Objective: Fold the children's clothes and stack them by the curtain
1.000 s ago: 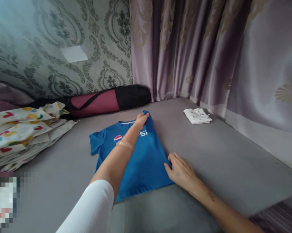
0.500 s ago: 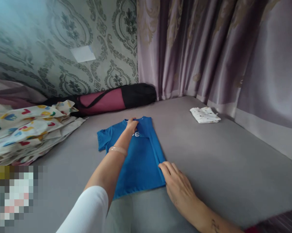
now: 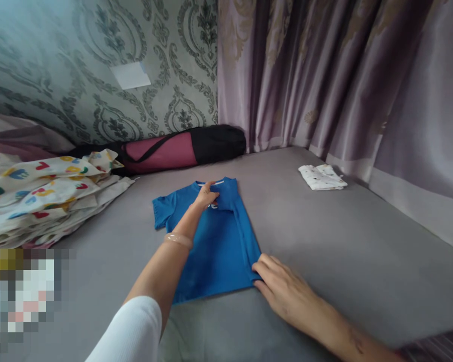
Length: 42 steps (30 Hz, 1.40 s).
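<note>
**One side of a blue T-shirt is folded inward on a grey sheet**

On the wide grey sheet (image 3: pixel 335 226), a blue T-shirt (image 3: pixel 209 251) is laid flat at the centre, its collar pointed away. Compared with a second ago, its right-hand side has been turned in: a long folded strip (image 3: pixel 248 236) is now seen there, and the lettering is mostly covered. By judgement, the fold is well under way but unfinished, as the opposite sleeve (image 3: pixel 163 211) is left spread outward. The hem corner is pinched between the thumb and fingers of the right hand (image 3: pixel 279 281). Near the collar, the left hand (image 3: pixel 206 195) is rested on the shirt, its thumb held apart; whether cloth is gripped cannot be told.

The far right is bounded by a purple curtain (image 3: pixel 286 75), the back by a maroon-and-black bag (image 3: pixel 179 153), the left by heaped patterned cloth (image 3: pixel 56 188). Between shirt and curtain, a broad stretch of sheet is offered, shared only with a small folded white cloth (image 3: pixel 322 178)
</note>
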### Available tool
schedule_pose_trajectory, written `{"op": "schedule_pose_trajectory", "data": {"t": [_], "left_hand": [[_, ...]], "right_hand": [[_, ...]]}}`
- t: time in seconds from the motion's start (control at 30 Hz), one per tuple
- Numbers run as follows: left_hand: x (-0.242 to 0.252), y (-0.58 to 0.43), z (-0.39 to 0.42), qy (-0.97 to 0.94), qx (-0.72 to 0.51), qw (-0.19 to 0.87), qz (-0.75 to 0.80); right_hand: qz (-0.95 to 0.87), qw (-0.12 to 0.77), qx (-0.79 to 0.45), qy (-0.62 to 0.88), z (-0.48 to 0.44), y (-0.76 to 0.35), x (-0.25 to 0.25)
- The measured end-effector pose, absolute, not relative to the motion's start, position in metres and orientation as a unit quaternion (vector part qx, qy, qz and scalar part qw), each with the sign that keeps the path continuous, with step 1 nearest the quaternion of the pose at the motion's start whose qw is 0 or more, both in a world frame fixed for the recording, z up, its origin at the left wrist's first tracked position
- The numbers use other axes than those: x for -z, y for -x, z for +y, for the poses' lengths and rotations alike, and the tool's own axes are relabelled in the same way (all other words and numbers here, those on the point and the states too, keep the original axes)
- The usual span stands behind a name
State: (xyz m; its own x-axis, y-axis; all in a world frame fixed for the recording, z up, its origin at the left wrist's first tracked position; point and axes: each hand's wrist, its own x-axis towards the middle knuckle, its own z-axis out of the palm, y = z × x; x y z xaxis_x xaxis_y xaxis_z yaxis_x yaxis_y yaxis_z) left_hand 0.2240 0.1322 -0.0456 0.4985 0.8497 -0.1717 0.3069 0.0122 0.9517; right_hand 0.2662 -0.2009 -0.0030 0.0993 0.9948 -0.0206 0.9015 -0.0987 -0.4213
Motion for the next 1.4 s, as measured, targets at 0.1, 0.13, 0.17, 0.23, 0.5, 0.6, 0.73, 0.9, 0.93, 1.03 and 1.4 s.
{"op": "schedule_pose_trajectory", "data": {"t": [0.1,0.13,0.17,0.23,0.5,0.6,0.73,0.9,0.93,1.03,1.4], "left_hand": [[0.050,-0.219,0.132,-0.678,-0.229,0.539,0.444],[0.051,-0.218,0.131,-0.688,-0.227,0.531,0.440],[0.053,-0.216,0.128,-0.704,-0.230,0.516,0.431],[0.056,-0.214,0.120,-0.751,-0.250,0.457,0.406],[0.072,-0.212,0.094,-0.805,-0.335,0.305,0.383],[0.073,-0.211,0.092,-0.824,-0.335,0.280,0.361],[0.072,-0.211,0.090,-0.841,-0.325,0.220,0.373],[0.073,-0.211,0.089,-0.842,-0.300,0.213,0.395],[0.074,-0.211,0.089,-0.843,-0.297,0.213,0.395],[0.076,-0.211,0.090,-0.842,-0.303,0.223,0.387],[0.075,-0.214,0.087,-0.830,-0.300,0.193,0.428]], "right_hand": [[-0.648,0.182,-0.208,0.710,-0.183,-0.289,-0.013],[-0.643,0.194,-0.206,0.712,-0.172,-0.297,-0.017],[-0.640,0.207,-0.192,0.714,-0.159,-0.306,-0.020],[-0.639,0.230,-0.146,0.719,-0.125,-0.322,-0.017],[-0.555,0.231,-0.065,0.796,0.021,-0.371,0.035],[-0.566,0.227,-0.051,0.791,0.053,-0.390,0.039],[-0.632,0.195,-0.067,0.747,0.078,-0.413,0.038],[-0.661,0.137,-0.077,0.734,0.095,-0.428,0.042],[-0.660,0.128,-0.077,0.736,0.098,-0.429,0.043],[-0.654,0.106,-0.073,0.745,0.102,-0.430,0.044],[-0.601,0.117,0.006,0.791,0.084,-0.396,0.039]]}}
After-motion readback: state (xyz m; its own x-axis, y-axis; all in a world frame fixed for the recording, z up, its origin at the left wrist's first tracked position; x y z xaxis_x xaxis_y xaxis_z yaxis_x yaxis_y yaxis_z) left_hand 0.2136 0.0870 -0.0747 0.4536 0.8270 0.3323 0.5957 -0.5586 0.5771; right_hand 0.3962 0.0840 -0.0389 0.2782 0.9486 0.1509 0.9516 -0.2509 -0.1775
